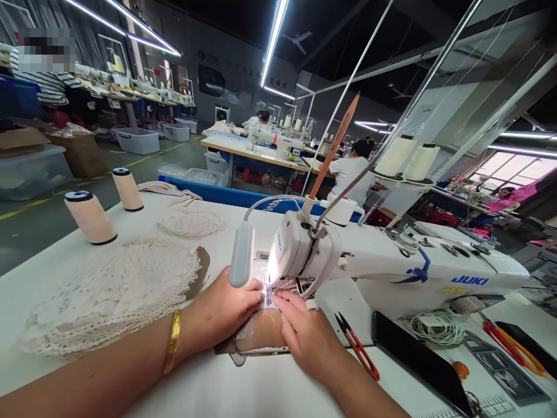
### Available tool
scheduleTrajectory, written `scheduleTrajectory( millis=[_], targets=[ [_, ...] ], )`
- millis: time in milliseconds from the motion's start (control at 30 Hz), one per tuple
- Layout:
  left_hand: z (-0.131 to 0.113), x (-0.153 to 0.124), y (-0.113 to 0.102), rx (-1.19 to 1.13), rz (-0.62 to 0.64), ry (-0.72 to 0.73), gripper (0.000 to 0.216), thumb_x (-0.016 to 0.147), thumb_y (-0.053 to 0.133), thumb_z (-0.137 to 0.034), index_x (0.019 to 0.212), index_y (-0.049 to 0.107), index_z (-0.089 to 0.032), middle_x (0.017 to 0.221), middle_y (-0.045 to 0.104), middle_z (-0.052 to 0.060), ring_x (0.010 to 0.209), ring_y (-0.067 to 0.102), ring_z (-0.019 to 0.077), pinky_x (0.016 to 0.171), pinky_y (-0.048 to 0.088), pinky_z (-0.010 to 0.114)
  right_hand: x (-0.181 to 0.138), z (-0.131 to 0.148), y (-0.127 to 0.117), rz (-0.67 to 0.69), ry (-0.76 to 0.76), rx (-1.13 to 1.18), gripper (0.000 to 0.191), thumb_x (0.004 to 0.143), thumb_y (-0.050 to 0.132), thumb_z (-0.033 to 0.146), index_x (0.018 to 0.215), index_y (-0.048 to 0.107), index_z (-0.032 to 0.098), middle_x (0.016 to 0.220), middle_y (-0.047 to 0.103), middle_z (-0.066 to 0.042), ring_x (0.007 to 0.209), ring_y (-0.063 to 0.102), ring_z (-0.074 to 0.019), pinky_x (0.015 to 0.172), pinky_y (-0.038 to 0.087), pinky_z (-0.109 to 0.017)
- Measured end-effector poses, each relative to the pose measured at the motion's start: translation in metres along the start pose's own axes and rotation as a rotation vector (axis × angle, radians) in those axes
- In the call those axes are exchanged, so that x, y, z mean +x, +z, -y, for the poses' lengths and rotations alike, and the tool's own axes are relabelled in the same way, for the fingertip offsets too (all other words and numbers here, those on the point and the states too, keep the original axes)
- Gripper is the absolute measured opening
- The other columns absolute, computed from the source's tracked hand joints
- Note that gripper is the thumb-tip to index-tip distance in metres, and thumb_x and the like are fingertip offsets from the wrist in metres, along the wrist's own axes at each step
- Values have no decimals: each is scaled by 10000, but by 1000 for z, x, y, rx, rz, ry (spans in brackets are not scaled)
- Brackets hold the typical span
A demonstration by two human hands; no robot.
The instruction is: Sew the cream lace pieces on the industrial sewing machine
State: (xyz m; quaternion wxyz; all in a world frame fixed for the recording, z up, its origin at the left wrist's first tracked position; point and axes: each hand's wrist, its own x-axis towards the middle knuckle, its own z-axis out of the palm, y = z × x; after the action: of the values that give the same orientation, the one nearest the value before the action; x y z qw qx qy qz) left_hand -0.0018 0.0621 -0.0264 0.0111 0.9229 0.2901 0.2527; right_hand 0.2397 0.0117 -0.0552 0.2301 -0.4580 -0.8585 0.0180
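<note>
A white sewing machine (pixel 296 249) stands before me, and its small lamp lights the needle area. My left hand (pixel 232 305), with a gold bracelet on its wrist, is left of the presser foot (pixel 268 296). Its fingers are closed on the edge of a white lace piece (pixel 261 270). My right hand (pixel 302 334) is on the other side, fingertips pressed together on the work close to the foot. Below the fingers shows a brown panel (pixel 263 330) with a shiny, sheer layer over it. The fingertips partly hide the stitching spot.
Left lie a pile of lace pieces (pixel 117 290), a smaller lace stack (pixel 191 223) and two thread cones (pixel 89 217). Right of the machine bed are red-handled thread snips (pixel 357 345), a black phone (pixel 418 360) and a coiled white cable (pixel 437 328). Other people sit at machines beyond.
</note>
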Motion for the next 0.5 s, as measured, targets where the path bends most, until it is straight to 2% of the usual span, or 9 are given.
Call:
scheduleTrajectory(
  millis=[100, 167, 233, 300, 367, 400, 500],
  targets=[
    [2, -4, 2, 15, 48, -77, 157, 1008, 586, -156, 1048, 721, -226, 1220, 722, 69, 1077, 654, 257, 849, 525, 332, 0, 0, -1, -25, -8, 13, 562, 892, 462, 35, 1412, 618, 184, 1217, 751, -155, 1108, 696, -310, 854, 649, -454],
    [2, -6, 2, 39, 77, -135, 160, 998, 611, -195, 1134, 692, -220, 1349, 685, 101, 1157, 645, 296, 871, 541, 366, 0, 0, 0, -50, -21, 18, 521, 898, 454, 32, 1365, 638, 172, 1215, 753, -166, 1066, 711, -312, 818, 653, -456],
    [-1, -5, -1, 65, 111, -185, 222, 992, 644, -263, 1207, 668, -211, 1360, 682, 135, 1172, 653, 332, 920, 545, 426, 0, 1, 0, -86, -46, 25, 468, 910, 439, 26, 1298, 659, 168, 1206, 754, -169, 1028, 721, -306, 786, 652, -449],
    [-7, -4, -8, 109, 156, -237, 250, 970, 686, -302, 1197, 677, -197, 1241, 725, 149, 1088, 690, 350, 906, 543, 459, 1, 4, -1, -121, -91, 60, 429, 923, 430, 20, 1242, 668, 180, 1187, 755, -151, 1018, 722, -290, 804, 646, -438],
    [-13, -3, -19, 135, 226, -252, 113, 966, 681, -296, 1024, 712, -204, 1021, 757, 109, 898, 716, 318, 794, 532, 414, 2, 11, -3, -135, -153, 111, 427, 943, 432, 23, 1271, 650, 188, 1216, 745, -134, 1083, 707, -277, 890, 633, -438],
    [-15, -3, -26, 121, 247, -248, 115, 983, 646, -284, 916, 704, -212, 897, 746, 76, 776, 700, 280, 714, 504, 372, 4, 16, -5, -127, -190, 131, 441, 954, 442, 33, 1326, 625, 184, 1272, 730, -137, 1158, 688, -282, 954, 615, -449],
    [-12, -5, -46, 32, 193, -268, 334, 1025, 508, -256, 703, 587, -222, 609, 608, 6, 516, 538, 187, 541, 351, 308, 7, 30, -10, -52, -303, 154, 510, 972, 490, 70, 1468, 523, 183, 1450, 663, -143, 1357, 596, -302, 1061, 552, -476]
  ],
)
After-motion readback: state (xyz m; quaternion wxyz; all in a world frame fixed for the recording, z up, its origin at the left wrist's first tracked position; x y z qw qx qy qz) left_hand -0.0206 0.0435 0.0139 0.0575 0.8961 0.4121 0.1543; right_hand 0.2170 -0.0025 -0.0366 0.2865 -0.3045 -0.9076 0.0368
